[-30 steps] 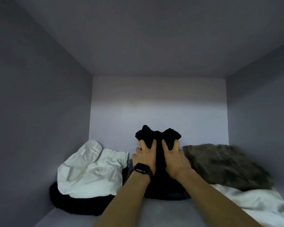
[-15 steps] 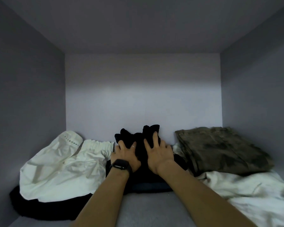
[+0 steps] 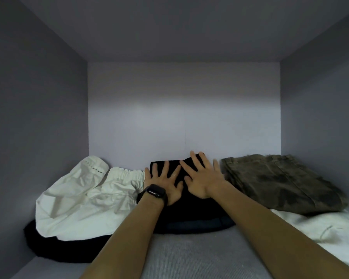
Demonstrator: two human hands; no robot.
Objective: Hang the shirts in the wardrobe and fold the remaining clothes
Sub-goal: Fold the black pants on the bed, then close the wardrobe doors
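A folded black garment [image 3: 191, 216] lies in the middle of a wardrobe shelf [image 3: 189, 256], against the back wall. My left hand [image 3: 163, 182], with a dark watch on its wrist, rests flat on the garment's top with fingers spread. Beside it my right hand [image 3: 201, 178] also lies flat on the black cloth, fingers straight and spread, reaching to its rear edge. Neither hand grips anything.
A crumpled white garment [image 3: 85, 200] lies at the left on top of another black piece [image 3: 54, 248]. Folded olive-brown trousers [image 3: 280, 184] sit at the right on a white cloth [image 3: 320, 228]. Grey walls close in both sides, the back and the top.
The black garment's bunched rear end has been flattened down. Both hands went from curled on the cloth to flat with spread fingers, and the view has drawn closer.
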